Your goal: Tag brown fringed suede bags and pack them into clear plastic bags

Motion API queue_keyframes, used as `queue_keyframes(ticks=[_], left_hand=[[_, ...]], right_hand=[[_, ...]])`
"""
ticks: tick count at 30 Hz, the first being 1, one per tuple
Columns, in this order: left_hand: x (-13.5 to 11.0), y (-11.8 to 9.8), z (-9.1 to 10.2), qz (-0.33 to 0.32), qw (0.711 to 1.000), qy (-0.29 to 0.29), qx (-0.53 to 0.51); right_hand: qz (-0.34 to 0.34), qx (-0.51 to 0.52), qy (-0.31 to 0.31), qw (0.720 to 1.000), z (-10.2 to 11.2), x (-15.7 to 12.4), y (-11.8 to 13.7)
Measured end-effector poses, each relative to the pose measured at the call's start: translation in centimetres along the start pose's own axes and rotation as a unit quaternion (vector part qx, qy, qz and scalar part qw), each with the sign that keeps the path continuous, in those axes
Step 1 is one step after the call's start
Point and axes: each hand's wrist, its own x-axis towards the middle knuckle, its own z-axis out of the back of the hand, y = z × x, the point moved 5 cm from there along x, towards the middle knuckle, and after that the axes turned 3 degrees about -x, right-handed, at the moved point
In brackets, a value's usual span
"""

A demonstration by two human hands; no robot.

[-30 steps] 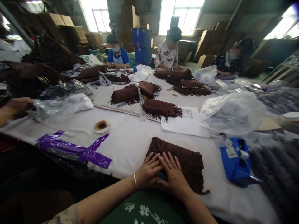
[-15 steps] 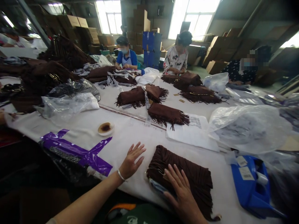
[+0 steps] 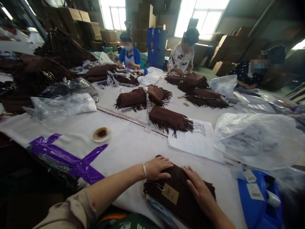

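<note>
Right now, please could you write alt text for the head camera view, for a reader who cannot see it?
A person's left hand, wearing a bracelet, and right hand rest on a dark brown fringed bag on a long white-covered table. Beyond them, co-workers sit among more fringed bags, clear plastic bags and stacked cardboard boxes.

the long white-covered table point(image 3: 128, 156) in front of you carries brown suede fringed bags point(image 3: 140, 98), a small saucer with a brown stain point(image 3: 102, 134), a barcode-printed paper sheet point(image 3: 194, 140), a crumpled clear plastic bag point(image 3: 252, 140), a labelled blue plastic box point(image 3: 257, 197) and crossed purple strips point(image 3: 69, 160) near its edge
</note>
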Motion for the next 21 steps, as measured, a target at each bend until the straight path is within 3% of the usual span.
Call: queue_keyframes(ticks=[3, 7, 11, 15, 17, 18, 20, 21], left_hand=[[-1.7, -1.1, -1.4, 0.011, 1.000, 0.003, -0.017], [-3.5, -2.5, -2.2, 0.028, 1.000, -0.001, -0.015], [-3.7, -3.5, -2.4, 0.047, 0.998, -0.030, 0.008], [-4.2, -4.7, -2.2, -0.012, 0.996, -0.077, 0.038], [-5.0, -4.2, -0.6, -0.011, 0.989, -0.125, 0.075], [-5.8, -3.4, 0.8, 0.027, 0.981, -0.159, 0.110], [-8.3, -1.0, 4.9, 0.166, 0.938, -0.233, 0.198], [-10.1, 0.3, 7.5, 0.247, 0.900, -0.266, 0.242]], right_hand=[[0.036, -0.002, -0.010, 0.999, -1.6, -2.1, 1.4], [0.058, 0.046, -0.058, 0.996, -0.4, -3.3, 2.7], [0.097, -0.013, -0.074, 0.992, 0.8, -0.8, 4.3], [0.167, -0.141, -0.041, 0.975, -2.3, 1.8, 5.4], [0.195, -0.199, -0.038, 0.960, -4.2, 2.4, 5.0], [0.209, -0.222, -0.045, 0.951, -4.9, 2.5, 4.7], [0.236, -0.256, -0.072, 0.935, -5.7, 2.7, 4.1], [0.249, -0.267, -0.090, 0.927, -5.8, 2.8, 3.9]])
